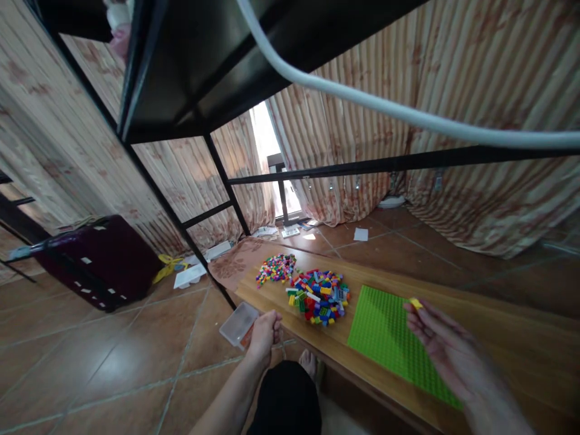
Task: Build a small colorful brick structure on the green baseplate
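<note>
Between thumb and fingers, my right hand (437, 338) pinches a small yellow toy brick (415, 303) above the green studded baseplate (385, 329). My left hand (267, 332) is closed near the table's front edge; whatever its curled fingers hold, if anything, is hidden. A pile of mixed coloured bricks (321, 296) lies on the wooden table (357, 275), left of the baseplate. Behind it to the left is a heap of much smaller coloured pieces (276, 269). A clear plastic box (239, 323) shows just beyond my left hand, partly covered by it.
A black metal frame (181, 223) rises left of the table, with a dark panel overhead. A thick white cable (362, 106) crosses above. On the tiled floor stand a dark red suitcase (99, 260), a yellow bag (168, 267) and scattered papers (361, 234). Patterned curtains (344, 139) hang behind.
</note>
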Motion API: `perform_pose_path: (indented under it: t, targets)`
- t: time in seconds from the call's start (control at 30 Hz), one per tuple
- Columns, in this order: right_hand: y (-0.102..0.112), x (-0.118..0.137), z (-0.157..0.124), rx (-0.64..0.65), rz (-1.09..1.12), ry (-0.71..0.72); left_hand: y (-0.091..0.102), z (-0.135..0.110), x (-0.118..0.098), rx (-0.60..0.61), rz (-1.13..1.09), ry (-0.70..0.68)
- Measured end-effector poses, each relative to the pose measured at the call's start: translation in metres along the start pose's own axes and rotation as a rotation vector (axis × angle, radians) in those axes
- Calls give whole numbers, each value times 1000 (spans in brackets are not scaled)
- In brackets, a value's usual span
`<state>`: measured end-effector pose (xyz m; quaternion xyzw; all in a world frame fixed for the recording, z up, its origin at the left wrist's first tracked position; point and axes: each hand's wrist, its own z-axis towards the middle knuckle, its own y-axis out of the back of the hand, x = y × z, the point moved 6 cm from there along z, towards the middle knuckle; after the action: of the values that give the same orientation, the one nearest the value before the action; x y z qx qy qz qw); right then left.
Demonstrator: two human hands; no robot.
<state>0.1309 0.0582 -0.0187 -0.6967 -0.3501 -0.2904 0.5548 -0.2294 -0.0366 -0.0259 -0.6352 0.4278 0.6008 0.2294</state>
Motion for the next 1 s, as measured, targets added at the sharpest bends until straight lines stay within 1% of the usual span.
perform_pose_path:
  t: [0.03,0.13,0.23,0.3,0.4,0.47,0.53,0.63,0.8,0.9,1.0]
  targets:
    - [-5,-2,3,-8,7,3,-1,10,0,-26,83,-41]
    - [-15,-14,11,-25,-22,6,-5,39,3,-55,213,-94]
    - [-15,-24,15,-86,-128,51,-11,60,6,-66,315,-126]
    - [-8,-23,15,-143,-218,98,-17,68,4,-49,442,-184]
    - [4,-17,15,-196,-333,144,-30,70,-3,-14,721,-295]
    - [12,-14,15,-215,-385,163,-35,69,-7,-5,836,-317]
    - [16,-12,15,-223,-425,184,-38,69,-8,0,889,-315]
    - [15,-12,16,-199,-515,220,-40,69,-7,-5,931,-315]
    - [13,-12,18,-174,-805,281,-36,74,-3,-53,921,-295]
    - [13,-13,21,-150,-929,329,-28,71,-6,-54,843,-281]
    - [9,-20,23,-94,-955,329,-24,57,-12,-24,686,-229]
